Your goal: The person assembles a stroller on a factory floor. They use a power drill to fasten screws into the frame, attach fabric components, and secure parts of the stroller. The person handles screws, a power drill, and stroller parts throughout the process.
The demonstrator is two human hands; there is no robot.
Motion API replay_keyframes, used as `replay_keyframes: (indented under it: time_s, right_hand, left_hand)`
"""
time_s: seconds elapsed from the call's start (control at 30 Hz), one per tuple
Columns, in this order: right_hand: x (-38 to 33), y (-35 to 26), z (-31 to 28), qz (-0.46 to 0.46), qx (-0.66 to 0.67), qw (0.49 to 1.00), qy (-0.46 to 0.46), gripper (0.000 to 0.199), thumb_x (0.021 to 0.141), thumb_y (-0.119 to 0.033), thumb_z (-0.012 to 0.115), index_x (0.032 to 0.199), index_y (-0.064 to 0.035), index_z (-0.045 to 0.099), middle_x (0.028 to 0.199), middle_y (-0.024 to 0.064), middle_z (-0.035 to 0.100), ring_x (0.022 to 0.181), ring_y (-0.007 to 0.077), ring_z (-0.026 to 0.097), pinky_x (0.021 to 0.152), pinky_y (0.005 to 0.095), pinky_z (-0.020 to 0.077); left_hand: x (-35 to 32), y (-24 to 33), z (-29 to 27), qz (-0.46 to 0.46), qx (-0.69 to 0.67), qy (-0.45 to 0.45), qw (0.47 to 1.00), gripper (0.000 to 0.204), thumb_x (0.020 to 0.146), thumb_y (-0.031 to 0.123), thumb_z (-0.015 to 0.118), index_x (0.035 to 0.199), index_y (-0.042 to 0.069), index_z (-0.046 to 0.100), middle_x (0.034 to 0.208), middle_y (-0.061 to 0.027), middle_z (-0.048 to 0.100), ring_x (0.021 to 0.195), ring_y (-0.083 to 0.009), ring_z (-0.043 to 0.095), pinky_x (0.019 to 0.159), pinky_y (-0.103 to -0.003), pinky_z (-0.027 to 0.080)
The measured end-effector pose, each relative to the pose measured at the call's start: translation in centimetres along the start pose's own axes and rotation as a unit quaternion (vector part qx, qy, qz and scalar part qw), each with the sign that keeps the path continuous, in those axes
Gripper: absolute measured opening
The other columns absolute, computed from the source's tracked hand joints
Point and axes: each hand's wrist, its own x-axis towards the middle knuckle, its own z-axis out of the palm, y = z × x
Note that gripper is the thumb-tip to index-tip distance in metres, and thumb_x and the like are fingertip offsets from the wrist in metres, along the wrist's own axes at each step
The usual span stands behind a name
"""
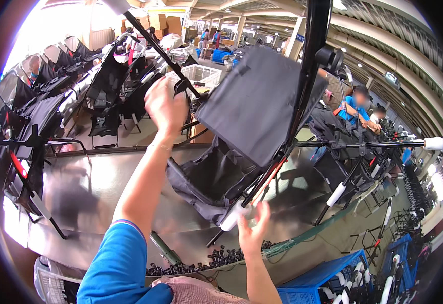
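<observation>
A folding stroller frame with a dark grey fabric seat panel (249, 109) and a black fabric basket (211, 175) stands tilted on the metal worktable (107, 187) before me. My left hand (166, 106) is raised beside a thin black tube (155, 48) at the frame's left, next to a black joint; its fingers are blurred, and whether they grip is unclear. Low at the frame's right, my right hand (254, 230) has thumb and fingers apart, next to a white-wrapped tube end (235, 217). A thick black tube (310, 66) rises on the right.
More stroller frames stand on the left (31, 147) and right (340, 152). Small black parts (216, 259) and a green tool-like cylinder (164, 248) line the near edge. A blue crate (302, 283) with white-tipped tubes sits lower right. A co-worker (356, 109) is at the far right.
</observation>
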Motion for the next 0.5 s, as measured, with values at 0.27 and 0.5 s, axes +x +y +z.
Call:
replay_keyframes:
  time_s: [0.27, 0.5]
  right_hand:
    - [-0.3, 5.2, 6.4, -0.014, -0.025, 1.000, -0.012, 0.076, 0.084, -0.001, 0.062, 0.141, 0.0111, 0.012, 0.139, 0.0284, 0.025, 0.130, 0.0375, 0.030, 0.111, 0.0415, 0.0212]
    - [1.6, 6.4, 5.3, 0.181, 0.672, 0.718, 0.020, 0.056, 0.087, 0.001, 0.060, 0.136, -0.0031, 0.034, 0.128, 0.0140, 0.042, 0.120, 0.0232, 0.041, 0.104, 0.0407, 0.0359]
  left_hand:
    - [-7.5, -12.4, -3.9, -0.403, -0.146, -0.466, 0.774, 0.024, 0.083, 0.015, 0.064, 0.103, 0.002, 0.060, 0.080, -0.0041, 0.058, 0.065, -0.0124, 0.055, 0.051, -0.028, 0.047]
    - [-8.1, -9.4, -11.4, -0.482, -0.125, -0.366, 0.786, 0.037, 0.073, 0.005, 0.057, 0.110, 0.000, 0.052, 0.079, -0.0086, 0.055, 0.052, -0.0159, 0.054, 0.037, -0.031, 0.043]
